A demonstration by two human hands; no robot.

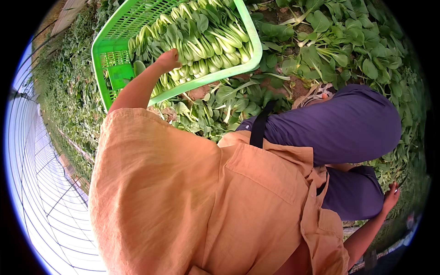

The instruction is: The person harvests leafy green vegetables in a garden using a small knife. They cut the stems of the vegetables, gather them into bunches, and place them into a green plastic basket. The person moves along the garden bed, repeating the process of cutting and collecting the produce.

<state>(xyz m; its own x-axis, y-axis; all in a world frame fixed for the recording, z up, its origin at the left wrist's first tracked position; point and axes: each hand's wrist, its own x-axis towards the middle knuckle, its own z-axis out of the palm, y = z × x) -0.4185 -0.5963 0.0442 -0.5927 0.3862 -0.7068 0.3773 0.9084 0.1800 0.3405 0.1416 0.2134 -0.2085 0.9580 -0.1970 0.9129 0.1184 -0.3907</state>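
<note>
My left hand reaches over a bright green plastic crate and rests against the bok choy in it. Its fingers are partly hidden, so whether it grips a stem cannot be told. Rows of bok choy lie packed in the crate, pale stems and dark leaves side by side. Far to the right, beyond my knee, my right hand is closed around a thin dark tool, possibly a knife. A ring shows on one finger.
Loose bok choy leaves litter the soil below the crate. More leafy bok choy covers the ground at the upper right. My bent legs in purple trousers fold over the plants, with a black strap beside them. Curved greenhouse hoops rise at left.
</note>
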